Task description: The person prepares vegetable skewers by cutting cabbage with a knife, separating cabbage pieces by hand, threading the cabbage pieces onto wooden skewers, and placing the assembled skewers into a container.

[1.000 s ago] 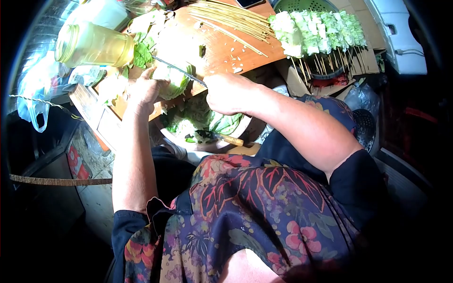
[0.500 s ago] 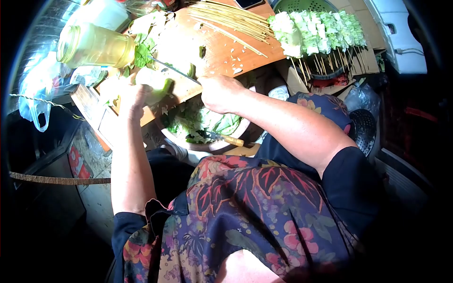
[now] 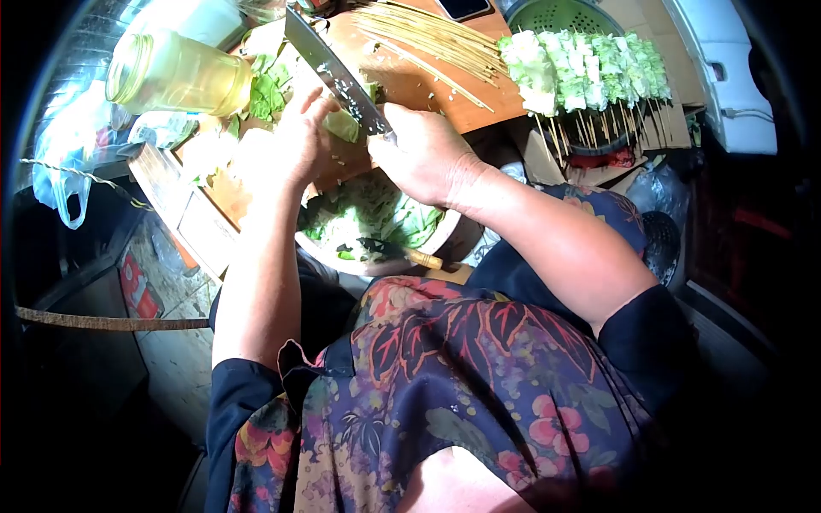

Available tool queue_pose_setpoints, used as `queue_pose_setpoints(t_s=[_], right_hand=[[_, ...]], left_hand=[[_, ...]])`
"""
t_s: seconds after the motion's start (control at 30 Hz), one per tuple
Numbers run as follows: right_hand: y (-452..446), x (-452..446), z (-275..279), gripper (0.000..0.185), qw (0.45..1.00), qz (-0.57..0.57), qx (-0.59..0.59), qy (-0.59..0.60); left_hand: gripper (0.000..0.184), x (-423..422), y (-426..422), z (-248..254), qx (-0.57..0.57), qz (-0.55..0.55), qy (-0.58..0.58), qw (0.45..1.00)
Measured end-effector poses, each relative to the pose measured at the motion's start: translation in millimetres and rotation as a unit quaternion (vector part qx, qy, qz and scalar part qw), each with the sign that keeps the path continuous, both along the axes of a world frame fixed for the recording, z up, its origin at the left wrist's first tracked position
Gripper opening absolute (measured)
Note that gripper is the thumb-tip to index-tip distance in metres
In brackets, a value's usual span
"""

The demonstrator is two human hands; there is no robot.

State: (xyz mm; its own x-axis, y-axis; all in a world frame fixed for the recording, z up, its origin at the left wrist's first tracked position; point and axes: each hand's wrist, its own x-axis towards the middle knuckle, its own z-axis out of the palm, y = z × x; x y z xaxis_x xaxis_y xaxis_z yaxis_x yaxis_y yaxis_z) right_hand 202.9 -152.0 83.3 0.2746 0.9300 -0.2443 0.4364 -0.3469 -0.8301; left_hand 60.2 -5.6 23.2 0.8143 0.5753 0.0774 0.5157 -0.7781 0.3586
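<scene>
My right hand (image 3: 423, 154) is wrapped round the handle of a cleaver (image 3: 333, 73), whose broad blade is tilted flat toward the camera, with small pale bits stuck on it. Just left of the blade, my left hand (image 3: 304, 137) has its fingers apart over the wooden board (image 3: 398, 81); nothing shows between them. A pale green cabbage piece (image 3: 342, 126) lies between the hands, beneath the blade. Below them stands a bowl (image 3: 451, 224) of cut cabbage leaves (image 3: 372, 214), with a wooden-handled knife (image 3: 419, 257) across it.
A jar of yellowish liquid (image 3: 180, 75) lies at the left beside green leaves (image 3: 268, 96). Bamboo skewers (image 3: 436, 38) lie on the board's far side. Skewered cabbage (image 3: 590, 73) rests on a green colander (image 3: 556, 15) at the right, near a phone (image 3: 464, 7).
The cleaver's blade has risen and turned from edge-on to broadside. My left hand has moved right toward it, away from the cabbage piece it was on.
</scene>
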Motion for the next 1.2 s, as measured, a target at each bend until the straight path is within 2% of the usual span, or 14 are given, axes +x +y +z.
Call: queue_pose_setpoints(t_s=[0.03, 0.1, 0.13, 0.2, 0.37, 0.47, 0.63, 0.7, 0.87, 0.97, 1.13, 1.2], right_hand=[[-1.3, 1.3, 1.8, 0.029, 1.000, 0.002, -0.007, 0.000], [-3.7, 2.9, 6.8, 0.029, 0.999, 0.011, -0.033, -0.004], [-5.2, 3.1, 8.2, 0.028, 0.998, 0.021, -0.055, -0.008], [-10.1, 1.2, 7.4, 0.028, 0.997, 0.029, -0.072, -0.022], [-20.8, -7.5, -1.8, 0.025, 0.983, 0.083, -0.137, -0.089], [-24.2, -9.3, -4.1, 0.025, 0.978, 0.093, -0.163, -0.089], [-21.9, -8.3, -4.3, 0.023, 0.977, 0.106, -0.142, -0.114], [-19.1, -7.4, 0.8, 0.022, 0.977, 0.115, -0.134, -0.116], [-4.4, -1.9, -1.3, 0.024, 0.969, 0.144, -0.168, -0.113], [-8.0, -8.6, -27.2, 0.025, 0.972, 0.112, -0.158, -0.134], [-10.6, -4.0, -28.5, 0.028, 0.977, 0.090, -0.165, -0.105], [-11.9, -6.2, -21.9, 0.026, 0.979, 0.085, -0.146, -0.115]], left_hand=[[0.037, 1.2, 2.7, -1.3, -0.001, 0.000, -0.001, 1.000], [0.030, 2.5, 6.9, 0.0, -0.086, -0.007, 0.057, 0.995], [0.030, 2.8, 5.5, -0.8, -0.086, -0.008, 0.057, 0.995], [0.027, 2.7, -0.9, -2.5, -0.100, 0.078, 0.066, 0.990], [0.030, 2.3, -7.6, -5.8, -0.134, 0.123, 0.023, 0.983], [0.031, 2.9, -10.0, -5.0, -0.136, 0.131, 0.025, 0.982], [0.030, 2.4, -5.5, -12.3, -0.110, 0.119, 0.016, 0.987], [0.028, 4.6, -6.6, -8.2, -0.149, 0.160, 0.055, 0.974], [0.028, 2.2, -5.6, -15.6, -0.149, 0.159, 0.047, 0.975], [0.029, -2.3, -9.8, -11.4, -0.141, 0.153, 0.045, 0.977], [0.028, -12.2, -11.9, -16.4, -0.149, 0.169, 0.025, 0.974], [0.024, -13.1, -13.0, -16.6, -0.193, 0.191, 0.011, 0.962]])
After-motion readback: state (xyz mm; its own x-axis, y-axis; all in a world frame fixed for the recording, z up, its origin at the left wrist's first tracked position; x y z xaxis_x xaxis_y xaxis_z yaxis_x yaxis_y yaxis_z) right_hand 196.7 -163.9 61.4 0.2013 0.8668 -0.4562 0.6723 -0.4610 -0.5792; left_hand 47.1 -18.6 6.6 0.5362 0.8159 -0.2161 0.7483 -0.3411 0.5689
